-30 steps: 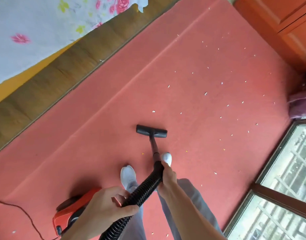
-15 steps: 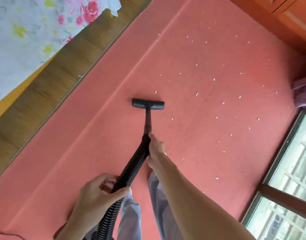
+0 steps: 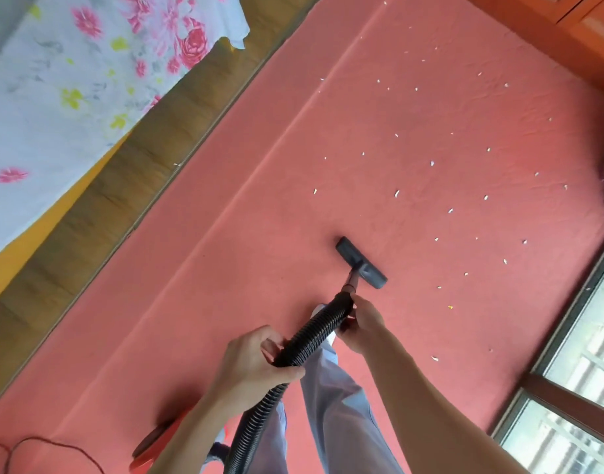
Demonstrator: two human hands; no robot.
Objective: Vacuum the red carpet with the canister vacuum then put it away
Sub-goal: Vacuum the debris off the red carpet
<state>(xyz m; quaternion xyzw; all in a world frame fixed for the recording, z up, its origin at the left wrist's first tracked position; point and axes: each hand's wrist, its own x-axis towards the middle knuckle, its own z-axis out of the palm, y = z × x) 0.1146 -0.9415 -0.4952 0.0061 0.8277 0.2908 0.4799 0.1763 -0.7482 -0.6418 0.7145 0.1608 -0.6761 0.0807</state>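
The red carpet (image 3: pixel 246 275) covers the floor, with several small white scraps (image 3: pixel 397 192) scattered on its right half. A black floor nozzle (image 3: pixel 360 262) lies flat on the carpet, turned at an angle. My right hand (image 3: pixel 361 322) grips the upper end of the black ribbed hose (image 3: pixel 314 333) just behind the nozzle's short tube. My left hand (image 3: pixel 251 362) holds the hose lower down. The red canister (image 3: pixel 157 443) sits at the bottom left, partly hidden by my left arm.
A bed with a flowered sheet (image 3: pixel 71 80) and wooden side (image 3: pixel 129 186) runs along the left. Orange wooden cabinets (image 3: pixel 574 35) stand at the top right, a window frame (image 3: pixel 567 388) at the right. A dark power cord (image 3: pixel 37 446) lies at the bottom left. My legs stand under the hose.
The nozzle has swung to the right and turned at an angle, and now lies closer to my hands. The view has tilted, and the canister is back in sight.
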